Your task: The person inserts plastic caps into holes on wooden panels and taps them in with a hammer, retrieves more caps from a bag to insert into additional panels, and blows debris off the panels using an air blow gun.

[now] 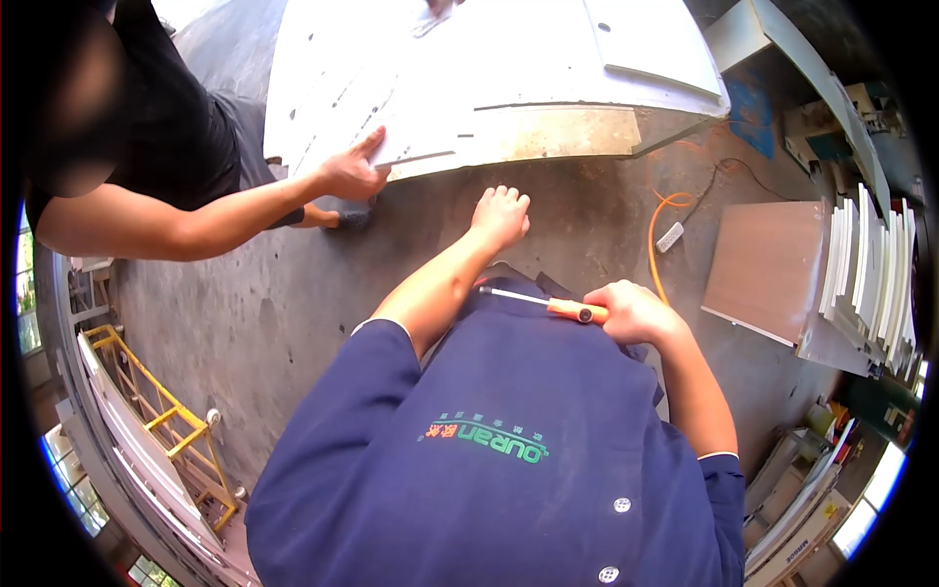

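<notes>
My right hand (631, 311) is wrapped round the orange handle of an air blow gun (572, 309), held across the front of my dark blue jacket (489, 391). Its thin metal nozzle points left, and an orange hose (653, 235) runs off behind it to the floor. My left hand (501, 217) hangs in front of me, short of the worktable's near edge, with the fingers curled in and nothing visible in them. Beyond it lies a large white panel (430, 59) with dark holes and slots, on the table (558, 132).
At the left a co-worker's hand (354, 176) rests at the panel's corner. Another white board (655, 44) lies at the far right. On the floor are a power strip (670, 237) and upright stacked boards (866, 274); a yellow metal frame (176, 440) stands at lower left.
</notes>
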Demonstrator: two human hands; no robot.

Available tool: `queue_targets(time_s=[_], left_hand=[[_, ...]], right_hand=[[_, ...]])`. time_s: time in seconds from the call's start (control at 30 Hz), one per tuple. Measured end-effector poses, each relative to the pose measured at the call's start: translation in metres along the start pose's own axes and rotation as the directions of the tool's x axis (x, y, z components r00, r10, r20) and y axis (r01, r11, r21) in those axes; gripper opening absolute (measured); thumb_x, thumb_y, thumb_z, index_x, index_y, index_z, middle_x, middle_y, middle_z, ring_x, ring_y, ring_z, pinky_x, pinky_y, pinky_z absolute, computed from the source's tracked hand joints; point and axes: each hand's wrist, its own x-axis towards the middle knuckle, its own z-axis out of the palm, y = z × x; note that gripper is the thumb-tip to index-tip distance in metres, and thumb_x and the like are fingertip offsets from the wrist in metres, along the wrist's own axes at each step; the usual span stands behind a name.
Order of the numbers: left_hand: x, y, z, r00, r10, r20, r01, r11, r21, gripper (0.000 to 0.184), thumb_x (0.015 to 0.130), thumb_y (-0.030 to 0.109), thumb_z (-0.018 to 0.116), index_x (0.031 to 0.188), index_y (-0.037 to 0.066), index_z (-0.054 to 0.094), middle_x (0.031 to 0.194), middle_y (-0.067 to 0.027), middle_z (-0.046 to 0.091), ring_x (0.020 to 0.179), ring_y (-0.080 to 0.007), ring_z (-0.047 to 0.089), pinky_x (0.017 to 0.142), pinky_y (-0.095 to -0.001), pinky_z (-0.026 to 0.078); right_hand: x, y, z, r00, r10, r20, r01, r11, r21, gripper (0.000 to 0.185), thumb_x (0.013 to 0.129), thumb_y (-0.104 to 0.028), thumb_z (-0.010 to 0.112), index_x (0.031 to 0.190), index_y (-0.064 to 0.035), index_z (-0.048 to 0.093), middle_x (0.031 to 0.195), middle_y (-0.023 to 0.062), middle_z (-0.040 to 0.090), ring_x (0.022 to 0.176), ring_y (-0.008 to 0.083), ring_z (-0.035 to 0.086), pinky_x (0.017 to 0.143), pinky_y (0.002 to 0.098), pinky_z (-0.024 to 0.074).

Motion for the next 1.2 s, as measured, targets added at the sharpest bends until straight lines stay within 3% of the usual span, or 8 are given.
queue_targets(time_s=[0.1, 0.27, 0.43, 0.67, 0.8, 0.9, 1.1, 1.2], left_hand=[[0.007, 0.008, 0.003, 0.996, 0.026, 0.086, -0.024, 0.999, -0.028, 0.024, 0.083, 0.026, 0.062, 0.098, 0.007, 0.062, 0.1, -0.0118, 0.061, 0.1, -0.0277, 0.057, 0.089, -0.0421, 0.044], [0.008, 0.033, 0.007, 0.995, 0.087, 0.052, -0.082, 0.993, -0.09, 0.022, 0.086, 0.026, 0.06, 0.096, 0.007, 0.06, 0.098, -0.013, 0.061, 0.1, -0.0294, 0.057, 0.088, -0.0431, 0.043], [0.012, 0.036, 0.019, 0.983, 0.047, 0.177, -0.023, 0.991, -0.135, 0.027, 0.088, 0.03, 0.059, 0.099, 0.006, 0.06, 0.1, -0.0148, 0.062, 0.1, -0.0316, 0.059, 0.087, -0.0446, 0.046], [0.036, 0.062, 0.009, 0.931, -0.04, 0.362, 0.179, 0.915, -0.36, 0.032, 0.09, 0.032, 0.057, 0.103, 0.003, 0.063, 0.102, -0.0185, 0.066, 0.1, -0.0353, 0.063, 0.087, -0.0443, 0.05], [0.066, 0.072, 0.039, 0.83, -0.267, 0.49, 0.528, 0.662, -0.533, 0.033, 0.09, 0.029, 0.058, 0.109, 0.003, 0.063, 0.1, -0.0154, 0.068, 0.094, -0.028, 0.065, 0.083, -0.0384, 0.051], [0.093, 0.088, 0.054, 0.741, -0.306, 0.598, 0.671, 0.3, -0.678, 0.03, 0.091, 0.028, 0.058, 0.107, 0.004, 0.064, 0.093, -0.0083, 0.067, 0.082, -0.0198, 0.063, 0.076, -0.0335, 0.052], [0.161, 0.148, 0.035, 0.623, -0.273, 0.733, 0.738, -0.108, -0.666, 0.034, 0.095, 0.034, 0.052, 0.113, 0.006, 0.06, 0.102, -0.0069, 0.063, 0.086, -0.0187, 0.06, 0.077, -0.0355, 0.052], [0.198, 0.19, 0.02, 0.609, -0.242, 0.756, 0.727, -0.21, -0.653, 0.023, 0.096, 0.034, 0.052, 0.1, 0.013, 0.061, 0.083, 0.0017, 0.062, 0.068, -0.0117, 0.058, 0.06, -0.0298, 0.049]], right_hand=[[0.01, 0.021, 0.01, 0.952, 0.149, -0.267, -0.17, 0.984, -0.056, 0.022, 0.081, -0.02, 0.058, 0.099, -0.0118, 0.068, 0.091, 0.0165, 0.069, 0.091, 0.0361, 0.065, 0.078, 0.0439, 0.0504], [-0.011, 0.031, 0.009, 0.993, 0.117, -0.028, -0.115, 0.991, 0.067, 0.024, 0.082, -0.019, 0.056, 0.1, -0.0112, 0.069, 0.094, 0.0183, 0.069, 0.091, 0.0356, 0.065, 0.079, 0.0433, 0.0496], [-0.007, 0.079, 0.016, 0.95, 0.252, -0.184, -0.237, 0.966, 0.1, 0.026, 0.078, -0.018, 0.056, 0.099, -0.0131, 0.07, 0.096, 0.0149, 0.07, 0.094, 0.0338, 0.066, 0.079, 0.0423, 0.051], [0.013, 0.124, 0.01, 0.97, 0.231, -0.077, -0.232, 0.973, -0.006, 0.033, 0.078, -0.022, 0.058, 0.108, -0.0181, 0.07, 0.104, 0.0109, 0.071, 0.099, 0.0293, 0.067, 0.085, 0.039, 0.0526], [0.012, 0.174, -0.012, 0.979, 0.162, -0.127, -0.163, 0.987, 0.007, 0.037, 0.077, -0.02, 0.058, 0.112, -0.0203, 0.07, 0.105, 0.0091, 0.07, 0.1, 0.0292, 0.066, 0.087, 0.0389, 0.0522], [-0.002, 0.207, -0.035, 0.991, 0.113, -0.068, -0.11, 0.992, 0.056, 0.033, 0.074, -0.016, 0.058, 0.104, -0.018, 0.07, 0.101, 0.0107, 0.07, 0.099, 0.0303, 0.065, 0.085, 0.0389, 0.0508], [-0.028, 0.308, -0.064, 0.983, 0.105, -0.154, -0.091, 0.992, 0.092, 0.031, 0.075, -0.015, 0.058, 0.103, -0.0158, 0.069, 0.101, 0.0118, 0.07, 0.098, 0.0309, 0.066, 0.082, 0.0399, 0.0508], [-0.033, 0.358, -0.066, 0.972, 0.145, -0.183, -0.12, 0.983, 0.14, 0.034, 0.077, -0.017, 0.057, 0.109, -0.0157, 0.066, 0.102, 0.0128, 0.069, 0.097, 0.0322, 0.065, 0.079, 0.0399, 0.0516]])
